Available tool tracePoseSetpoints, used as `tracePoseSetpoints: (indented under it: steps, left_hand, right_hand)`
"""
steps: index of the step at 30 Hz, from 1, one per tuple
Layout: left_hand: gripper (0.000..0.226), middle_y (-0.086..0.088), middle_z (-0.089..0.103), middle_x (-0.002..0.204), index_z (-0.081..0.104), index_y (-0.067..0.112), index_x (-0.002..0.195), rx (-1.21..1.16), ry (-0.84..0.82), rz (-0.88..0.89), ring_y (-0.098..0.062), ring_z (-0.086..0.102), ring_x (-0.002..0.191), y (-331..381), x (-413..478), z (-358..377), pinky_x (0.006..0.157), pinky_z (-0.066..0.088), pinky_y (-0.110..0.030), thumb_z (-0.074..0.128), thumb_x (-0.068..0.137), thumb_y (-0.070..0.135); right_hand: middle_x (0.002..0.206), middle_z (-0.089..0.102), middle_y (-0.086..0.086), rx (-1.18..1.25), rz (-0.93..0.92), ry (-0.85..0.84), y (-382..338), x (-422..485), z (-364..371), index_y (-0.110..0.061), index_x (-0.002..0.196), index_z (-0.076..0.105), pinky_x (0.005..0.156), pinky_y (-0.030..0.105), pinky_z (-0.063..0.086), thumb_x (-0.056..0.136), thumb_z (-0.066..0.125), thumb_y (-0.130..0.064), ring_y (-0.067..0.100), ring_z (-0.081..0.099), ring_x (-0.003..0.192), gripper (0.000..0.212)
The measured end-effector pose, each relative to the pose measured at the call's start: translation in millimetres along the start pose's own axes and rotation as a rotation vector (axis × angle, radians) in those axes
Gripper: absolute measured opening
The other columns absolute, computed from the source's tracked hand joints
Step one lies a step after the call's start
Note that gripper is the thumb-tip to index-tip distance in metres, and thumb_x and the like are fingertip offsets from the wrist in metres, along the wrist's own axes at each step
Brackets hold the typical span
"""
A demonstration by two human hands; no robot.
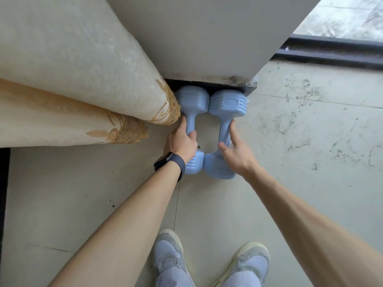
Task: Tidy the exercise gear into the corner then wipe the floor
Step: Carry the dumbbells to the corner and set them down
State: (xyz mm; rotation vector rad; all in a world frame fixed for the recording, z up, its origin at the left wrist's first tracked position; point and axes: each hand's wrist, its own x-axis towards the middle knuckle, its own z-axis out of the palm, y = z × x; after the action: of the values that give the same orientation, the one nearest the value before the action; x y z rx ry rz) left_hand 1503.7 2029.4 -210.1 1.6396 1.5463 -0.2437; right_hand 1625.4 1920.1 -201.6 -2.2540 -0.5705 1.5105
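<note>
While settling the left dumbbell (192, 100) and the right dumbbell (227, 103) against the foot of the wall (196, 38) at upper centre of the frame, keep both low on the floor (310, 141) and slide rather than drop; press the far heads square to the dark skirting, seemingly reached already; level the near heads with each other; mind the curtain (83, 79) hem at centre left, just beside the left far head, so as not to trap cloth.

Left hand (182, 141): fingers curled round the left handle in a full grip. Right hand (238, 154): fingers nearly straight, index laid along the outer flank of the right handle, thumb at the inner flank; a loose touch, not a grip; best lifted away only once no rocking is felt.

Both lying flat, side by side, heads touching or nearly so; long axes close to parallel, running from lower centre up toward the wall, the right one leaning slightly rightward at its far end; weight mark facing up on that head.
</note>
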Motion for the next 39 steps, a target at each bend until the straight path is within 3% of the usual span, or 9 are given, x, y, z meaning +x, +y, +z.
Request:
tracePoseSetpoints:
  steps: [2, 4, 6, 9, 12, 20, 27, 32, 39]
  left_hand:
    - [0.066, -0.012, 0.043, 0.149, 0.016, 0.031, 0.157, 0.218, -0.047, 0.005, -0.035, 0.041, 0.133, 4, -8, -3, 0.102, 0.039, -0.039, 0.047, 0.098, 0.027]
    - [0.062, -0.007, 0.029, 0.158, 0.023, 0.028, 0.155, 0.378, -0.097, 0.048, -0.031, 0.032, 0.139, 15, -33, -12, 0.109, 0.034, -0.04, 0.046, 0.098, 0.028]
    - [0.056, -0.002, 0.029, 0.158, 0.031, 0.029, 0.152, 0.489, -0.145, 0.127, -0.027, 0.03, 0.139, 27, -67, -24, 0.11, 0.032, -0.039, 0.047, 0.098, 0.029]
    - [0.055, -0.001, 0.031, 0.157, 0.036, 0.031, 0.149, 0.594, -0.164, 0.196, -0.023, 0.024, 0.143, 50, -122, -52, 0.111, 0.024, -0.04, 0.049, 0.096, 0.027]
    - [0.056, 0.001, 0.03, 0.159, 0.036, 0.032, 0.15, 0.672, -0.141, 0.265, -0.023, 0.018, 0.147, 74, -181, -94, 0.116, 0.018, -0.045, 0.049, 0.095, 0.028]
    - [0.056, 0.004, 0.032, 0.158, 0.032, 0.031, 0.152, 0.552, -0.009, 0.308, -0.02, 0.016, 0.149, 156, -347, -256, 0.117, 0.012, -0.045, 0.045, 0.097, 0.036]
    - [0.054, 0.005, 0.042, 0.153, 0.042, 0.031, 0.147, 0.381, 0.227, 0.316, -0.02, 0.024, 0.146, 191, -504, -414, 0.119, 0.017, -0.049, 0.051, 0.094, 0.036]
    - [0.054, 0.003, 0.044, 0.152, 0.043, 0.032, 0.146, 0.303, 0.391, 0.214, -0.023, 0.029, 0.145, 175, -597, -449, 0.115, 0.026, -0.044, 0.051, 0.094, 0.04]
    - [0.055, 0.004, 0.044, 0.153, 0.042, 0.034, 0.148, 0.165, 0.676, -0.032, -0.022, 0.032, 0.145, 149, -726, -428, 0.115, 0.023, -0.045, 0.048, 0.094, 0.043]
  right_hand:
    - [0.162, 0.028, -0.003, -0.171, 0.01, -0.102, -9, -7, -13, -0.043, 0.156, 0.005, 0.115, 0.051, 0.029, 0.096, 0.048, -0.027, 0.027, 0.033, 0.145, 0.075]
    - [0.163, 0.025, -0.004, -0.255, -0.008, -0.159, -21, -26, -29, -0.037, 0.157, 0.017, 0.111, 0.043, 0.035, 0.097, 0.047, -0.026, 0.026, 0.039, 0.139, 0.068]
    - [0.159, 0.035, 0.0, -0.282, -0.013, -0.17, -33, -56, -41, -0.035, 0.156, 0.024, 0.104, 0.036, 0.039, 0.098, 0.047, -0.029, 0.026, 0.046, 0.127, 0.063]
    - [0.161, 0.031, -0.003, -0.426, -0.05, -0.169, -55, -115, -59, -0.034, 0.154, 0.03, 0.117, 0.046, 0.027, 0.1, 0.042, -0.033, 0.021, 0.026, 0.148, 0.055]
    - [0.163, 0.025, -0.006, -0.597, -0.123, -0.112, -89, -189, -87, -0.037, 0.152, 0.031, 0.119, 0.046, 0.022, 0.102, 0.037, -0.034, 0.02, 0.02, 0.15, 0.051]
    - [0.16, 0.031, -0.01, -0.727, -0.268, 0.102, -204, -416, -160, -0.041, 0.149, 0.035, 0.119, 0.039, 0.017, 0.104, 0.032, -0.045, 0.018, 0.021, 0.15, 0.045]
    - [0.148, 0.05, -0.011, -0.735, -0.581, 0.296, -309, -597, -218, -0.039, 0.138, 0.054, 0.115, 0.039, 0.027, 0.101, 0.045, -0.044, 0.021, 0.035, 0.144, 0.038]
    - [0.145, 0.052, -0.014, -0.755, -0.797, 0.273, -344, -668, -235, -0.038, 0.137, 0.056, 0.114, 0.04, 0.029, 0.102, 0.047, -0.041, 0.021, 0.036, 0.144, 0.037]
    - [0.136, 0.061, -0.011, -0.83, -1.179, 0.104, -342, -718, -224, -0.033, 0.133, 0.061, 0.103, 0.044, 0.044, 0.1, 0.048, -0.041, 0.025, 0.048, 0.134, 0.036]
